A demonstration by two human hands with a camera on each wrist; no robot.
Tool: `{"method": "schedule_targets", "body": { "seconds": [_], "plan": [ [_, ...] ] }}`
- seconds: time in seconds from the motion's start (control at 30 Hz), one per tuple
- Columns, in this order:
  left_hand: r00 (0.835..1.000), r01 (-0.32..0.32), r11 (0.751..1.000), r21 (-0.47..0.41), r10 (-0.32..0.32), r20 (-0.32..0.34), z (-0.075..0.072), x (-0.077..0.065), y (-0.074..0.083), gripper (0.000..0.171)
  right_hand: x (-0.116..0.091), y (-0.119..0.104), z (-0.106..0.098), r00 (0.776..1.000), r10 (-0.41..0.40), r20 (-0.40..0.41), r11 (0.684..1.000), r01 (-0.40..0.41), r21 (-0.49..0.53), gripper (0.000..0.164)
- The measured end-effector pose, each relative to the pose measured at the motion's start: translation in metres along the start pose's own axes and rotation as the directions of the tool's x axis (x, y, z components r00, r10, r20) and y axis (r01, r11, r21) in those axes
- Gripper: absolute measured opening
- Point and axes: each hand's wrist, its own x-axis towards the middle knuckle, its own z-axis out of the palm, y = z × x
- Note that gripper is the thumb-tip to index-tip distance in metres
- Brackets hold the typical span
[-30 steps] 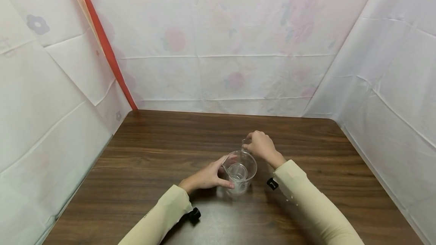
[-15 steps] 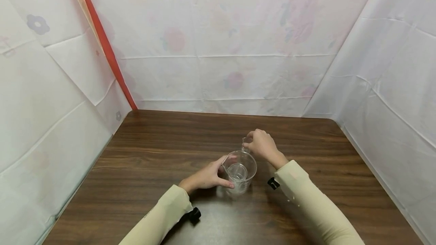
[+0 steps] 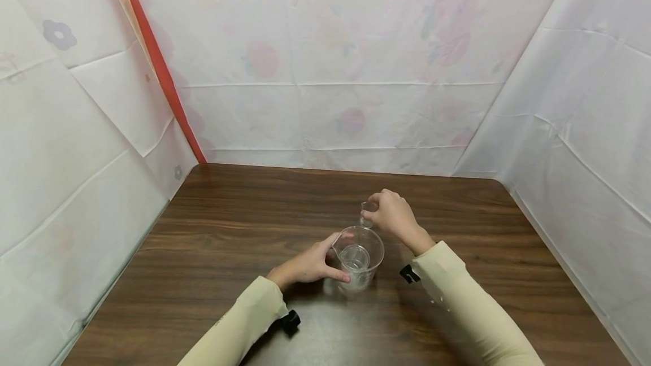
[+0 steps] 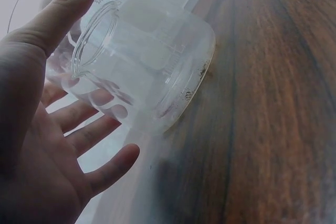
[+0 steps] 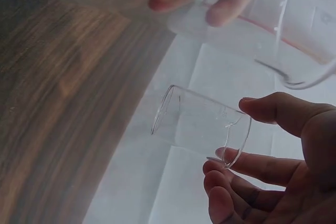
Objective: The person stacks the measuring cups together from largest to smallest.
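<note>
A large clear glass beaker stands upright on the table, with its spout toward the left. Inside it sits a smaller glass beaker, whose rim and spout show in the left wrist view. My left hand holds the large beaker from the left, thumb on the near side and fingers round the far side. Just behind the large beaker, my right hand pinches a small clear beaker near its rim. In the right wrist view that small beaker looks empty and is held off the table.
The dark wood-grain table has white patterned sheeting behind it and on both sides. A red strip runs down the back left corner. Black wrist devices sit under both cream sleeves.
My right hand has moved slightly up and away from the large beaker, carrying the small beaker with it. The left hand and the large beaker have stayed in place.
</note>
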Motion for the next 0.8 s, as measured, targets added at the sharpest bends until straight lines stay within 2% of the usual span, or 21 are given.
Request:
{"method": "schedule_targets", "body": {
  "seconds": [0.37, 0.8],
  "plan": [
    [1.0, 0.007, 1.0, 0.001, -0.007, -0.009, -0.001, 0.0, 0.0, 0.083, -0.003, -0.009, -0.011, 0.991, -0.069, -0.11, 0.998, 0.07, 0.002, 0.033],
    [1.0, 0.01, 1.0, 0.012, -0.01, 0.0, 0.0, 0.001, -0.002, 0.083, -0.011, -0.019, -0.024, 0.984, -0.107, -0.139, 0.994, 0.11, 0.012, 0.036]
  ]
}}
